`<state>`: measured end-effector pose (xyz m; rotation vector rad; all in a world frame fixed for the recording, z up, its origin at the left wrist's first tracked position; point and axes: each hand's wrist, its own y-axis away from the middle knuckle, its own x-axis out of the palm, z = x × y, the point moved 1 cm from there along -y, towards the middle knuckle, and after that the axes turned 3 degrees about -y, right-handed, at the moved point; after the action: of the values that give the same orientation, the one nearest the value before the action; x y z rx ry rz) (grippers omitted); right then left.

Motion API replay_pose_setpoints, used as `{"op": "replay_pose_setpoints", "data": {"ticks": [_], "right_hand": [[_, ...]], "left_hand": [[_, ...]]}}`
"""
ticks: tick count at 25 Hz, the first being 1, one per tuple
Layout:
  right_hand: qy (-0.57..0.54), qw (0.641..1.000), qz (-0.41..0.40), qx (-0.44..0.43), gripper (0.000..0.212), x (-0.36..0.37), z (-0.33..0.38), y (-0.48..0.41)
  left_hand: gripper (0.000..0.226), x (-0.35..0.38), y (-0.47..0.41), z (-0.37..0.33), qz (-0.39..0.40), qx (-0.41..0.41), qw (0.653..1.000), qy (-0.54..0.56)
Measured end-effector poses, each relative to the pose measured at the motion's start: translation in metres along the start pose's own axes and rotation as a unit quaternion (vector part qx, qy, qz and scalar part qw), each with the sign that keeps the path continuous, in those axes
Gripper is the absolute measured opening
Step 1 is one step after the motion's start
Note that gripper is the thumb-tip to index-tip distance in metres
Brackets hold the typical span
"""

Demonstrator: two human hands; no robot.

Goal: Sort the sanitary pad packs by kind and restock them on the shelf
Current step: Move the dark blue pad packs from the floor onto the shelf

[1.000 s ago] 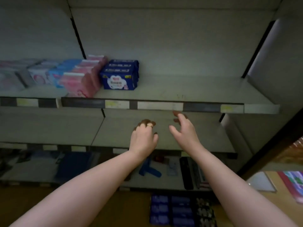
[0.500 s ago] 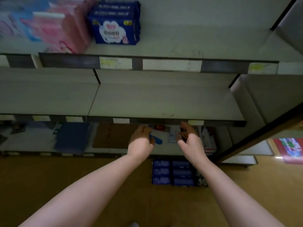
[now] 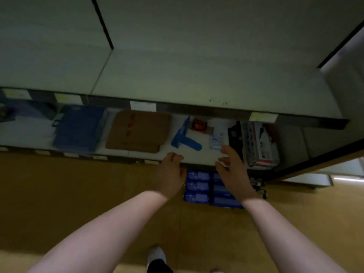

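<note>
Several dark blue sanitary pad packs (image 3: 198, 187) lie in two columns on the brown floor, just in front of the bottom shelf. My left hand (image 3: 170, 174) hovers above their left edge, fingers loosely curled and holding nothing. My right hand (image 3: 233, 171) hangs over the right column with fingers spread and relaxed, hiding part of those packs. Neither hand touches a pack. The empty grey shelf (image 3: 197, 75) fills the upper part of the view.
On the bottom shelf (image 3: 201, 154) lie a blue flat pack (image 3: 78, 129), a brown cardboard piece (image 3: 137, 131), a blue plastic part (image 3: 185, 138), a small clear packet (image 3: 216, 139) and a white boxed item (image 3: 262, 146). My shoe (image 3: 156, 257) stands on the floor below.
The view has tilted down from the stocked upper shelf to the floor. Both hands have dropped from the shelf edge to just above the blue packs, still holding nothing.
</note>
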<state>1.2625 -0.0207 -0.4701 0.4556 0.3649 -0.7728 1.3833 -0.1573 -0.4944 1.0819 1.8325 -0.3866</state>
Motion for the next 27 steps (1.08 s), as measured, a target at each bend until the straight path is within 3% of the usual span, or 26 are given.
{"op": "replay_pose_setpoints", "data": {"ticks": [4,7,10,16,19,22,25,27], "right_hand": [[0.008,1.000,0.001,0.006,0.051,0.037,-0.104,-0.040],[0.020,0.999,0.030,0.038,0.053,0.080,-0.199,-0.068],[0.035,0.996,0.070,0.047,0.055,0.124,-0.281,-0.099],[0.017,0.997,0.067,0.017,0.058,0.181,-0.374,-0.170],[0.083,0.989,0.119,0.005,0.057,0.200,-0.414,-0.181],[0.231,0.956,0.179,-0.033,0.059,0.201,-0.444,-0.177],[0.273,0.937,0.217,-0.029,0.059,0.194,-0.460,-0.179],[0.317,0.905,0.283,-0.036,0.056,0.194,-0.469,-0.180]], "left_hand": [[0.029,0.100,-0.018,0.047,0.044,0.003,0.999,-0.005],[0.048,0.183,-0.034,0.085,0.070,0.016,0.997,-0.019],[0.048,0.265,-0.055,0.130,0.120,0.027,0.990,-0.068],[0.063,0.404,-0.099,0.181,0.250,0.036,0.952,-0.171],[0.067,0.439,-0.104,0.193,0.271,0.036,0.944,-0.182],[0.073,0.455,-0.097,0.198,0.265,0.025,0.941,-0.207],[0.079,0.470,-0.090,0.204,0.271,0.018,0.932,-0.239],[0.076,0.479,-0.091,0.209,0.257,0.018,0.932,-0.256]]}}
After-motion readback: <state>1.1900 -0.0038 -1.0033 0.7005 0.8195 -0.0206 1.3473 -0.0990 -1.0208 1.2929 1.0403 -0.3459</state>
